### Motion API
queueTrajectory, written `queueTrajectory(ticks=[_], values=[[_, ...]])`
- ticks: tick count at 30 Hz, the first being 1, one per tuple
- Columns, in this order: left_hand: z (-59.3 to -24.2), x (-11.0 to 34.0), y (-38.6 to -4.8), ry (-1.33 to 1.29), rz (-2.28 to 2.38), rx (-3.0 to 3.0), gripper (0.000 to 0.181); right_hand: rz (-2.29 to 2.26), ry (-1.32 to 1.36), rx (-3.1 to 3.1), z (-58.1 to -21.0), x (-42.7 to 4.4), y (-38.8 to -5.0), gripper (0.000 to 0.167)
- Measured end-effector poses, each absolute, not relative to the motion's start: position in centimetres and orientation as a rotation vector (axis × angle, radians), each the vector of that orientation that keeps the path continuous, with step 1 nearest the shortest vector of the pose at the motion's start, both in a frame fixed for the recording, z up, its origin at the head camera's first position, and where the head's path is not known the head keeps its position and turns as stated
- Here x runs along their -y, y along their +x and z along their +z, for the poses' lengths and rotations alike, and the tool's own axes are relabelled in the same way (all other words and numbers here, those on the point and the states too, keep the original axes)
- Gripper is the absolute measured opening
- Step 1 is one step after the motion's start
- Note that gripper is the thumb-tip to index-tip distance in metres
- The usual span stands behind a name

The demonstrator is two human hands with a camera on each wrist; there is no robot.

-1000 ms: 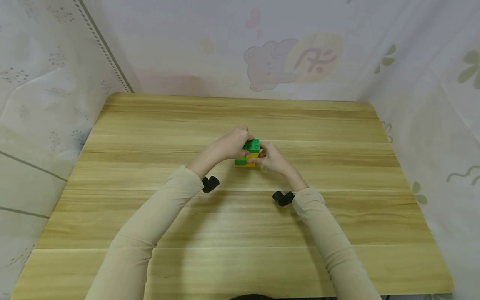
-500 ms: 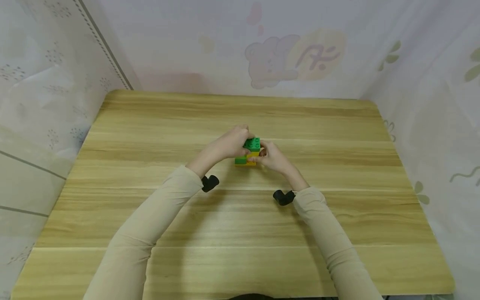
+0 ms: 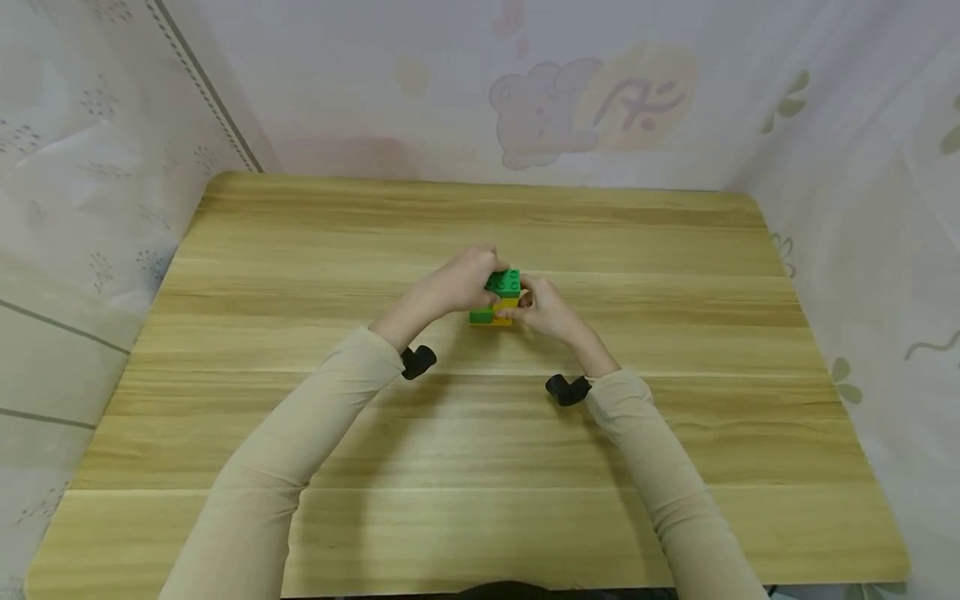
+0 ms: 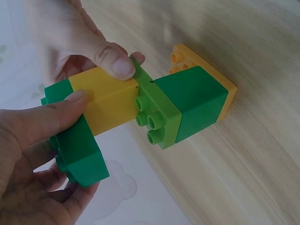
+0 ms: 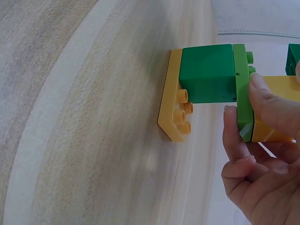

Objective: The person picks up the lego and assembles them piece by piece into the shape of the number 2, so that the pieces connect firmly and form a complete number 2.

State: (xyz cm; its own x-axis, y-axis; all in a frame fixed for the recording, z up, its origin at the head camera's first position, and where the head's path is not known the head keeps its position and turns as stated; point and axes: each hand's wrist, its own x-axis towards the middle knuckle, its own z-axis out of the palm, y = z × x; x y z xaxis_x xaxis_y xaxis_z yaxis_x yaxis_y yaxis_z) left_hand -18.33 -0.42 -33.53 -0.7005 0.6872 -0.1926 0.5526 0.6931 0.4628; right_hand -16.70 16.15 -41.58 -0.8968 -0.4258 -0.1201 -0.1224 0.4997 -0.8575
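Note:
A stack of toy building bricks stands on the table. Lowest is a flat orange-yellow brick (image 5: 169,89), bearing a dark green block (image 4: 192,103). Above that comes a flat light green brick (image 4: 157,110) with studs showing, then a yellow block (image 4: 110,101). A flat dark green brick (image 3: 506,283) tops the stack. My left hand (image 3: 465,279) grips this top brick, thumb on its underside edge by the yellow block and fingers on its studded side. My right hand (image 3: 551,312) pinches the stack where the yellow block meets the light green brick.
The wood-grain table (image 3: 480,525) carries the stack near its middle. Pale printed curtains (image 3: 337,83) hang behind and at both sides. A black wrist mount (image 3: 418,362) sits below the left wrist and another black mount (image 3: 567,390) by the right.
The head view has tilted slightly, so table and hands appear a little higher. Both hands keep their hold on the stack, with hardly any movement.

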Motion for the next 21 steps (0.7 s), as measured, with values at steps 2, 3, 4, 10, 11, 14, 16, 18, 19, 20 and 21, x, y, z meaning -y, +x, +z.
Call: queueTrajectory(ticks=[2, 3, 4, 10, 11, 14, 16, 18, 19, 20, 21], values=[[-33.56, 0.43, -18.36, 0.966, 0.532, -2.554, 0.040, -1.350, -0.464, -2.439, -41.52, -16.09, -16.72, 0.036], [-33.58, 0.44, -18.35, 0.962, 0.532, -2.554, 0.041, -1.345, -0.463, -2.442, -41.52, -16.07, -16.73, 0.036], [-33.60, 0.46, -18.34, 0.960, 0.529, -2.552, 0.042, -1.340, -0.461, -2.443, -41.46, -16.07, -16.71, 0.036], [-33.55, 0.40, -18.36, 0.927, 0.543, -2.554, 0.044, -1.301, -0.459, -2.455, -41.04, -16.18, -16.74, 0.035], [-33.53, 0.38, -18.39, 0.924, 0.546, -2.556, 0.044, -1.294, -0.464, -2.458, -40.99, -16.20, -16.77, 0.034], [-33.49, 0.40, -18.46, 0.925, 0.548, -2.559, 0.043, -1.272, -0.482, -2.467, -40.88, -16.26, -16.79, 0.033], [-33.55, 0.44, -18.57, 0.934, 0.555, -2.557, 0.041, -1.265, -0.482, -2.468, -40.86, -16.25, -16.77, 0.033], [-33.66, 0.49, -18.72, 0.944, 0.562, -2.551, 0.039, -1.267, -0.469, -2.454, -40.90, -16.22, -16.70, 0.033], [-33.73, 0.51, -18.80, 0.949, 0.571, -2.544, 0.038, -1.266, -0.462, -2.449, -40.94, -16.19, -16.68, 0.034], [-33.79, 0.54, -18.89, 0.952, 0.577, -2.538, 0.037, -1.267, -0.454, -2.442, -41.00, -16.17, -16.64, 0.035], [-33.90, 0.55, -18.99, 0.955, 0.585, -2.530, 0.037, -1.269, -0.445, -2.434, -41.05, -16.16, -16.59, 0.035]])
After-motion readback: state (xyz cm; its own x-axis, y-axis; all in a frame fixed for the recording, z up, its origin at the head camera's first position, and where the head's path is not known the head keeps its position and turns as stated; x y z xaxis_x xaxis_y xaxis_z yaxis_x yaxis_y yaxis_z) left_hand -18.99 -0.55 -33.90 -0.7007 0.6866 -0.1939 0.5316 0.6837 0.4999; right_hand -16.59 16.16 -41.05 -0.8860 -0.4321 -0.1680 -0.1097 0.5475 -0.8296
